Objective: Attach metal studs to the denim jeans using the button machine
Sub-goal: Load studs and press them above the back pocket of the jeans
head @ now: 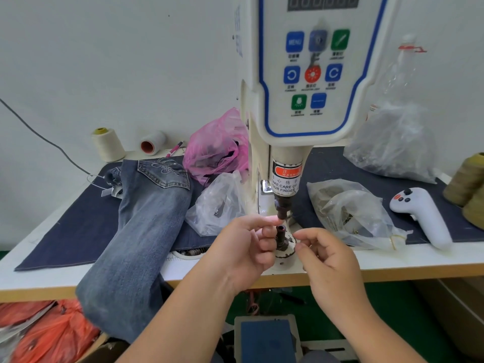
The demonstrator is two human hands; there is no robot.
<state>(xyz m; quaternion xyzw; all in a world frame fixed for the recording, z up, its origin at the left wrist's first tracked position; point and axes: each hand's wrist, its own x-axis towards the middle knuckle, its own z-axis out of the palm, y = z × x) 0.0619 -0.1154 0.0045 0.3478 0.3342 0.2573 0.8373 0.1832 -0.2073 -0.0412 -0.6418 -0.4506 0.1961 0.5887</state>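
The white button machine (301,87) stands at the table's middle, with its dark upper punch (281,208) over the dark lower die (281,233). My left hand (243,247) reaches in from the left, index fingertip touching the punch tip and thumb just below it; glare hides whether a stud sits between them. My right hand (330,260) hovers right of the die, fingers loosely curled, nothing visible in it. The blue denim jeans (146,218) lie to the left, one leg hanging over the table's front edge.
Clear bags of metal parts (220,205) (348,213) flank the machine, with a pink bag (217,148) and a large clear bag (392,145) behind. A white handheld controller (419,213), thread cones (107,144) (468,184), a dark denim mat (78,226) and a foot pedal (267,339) are around.
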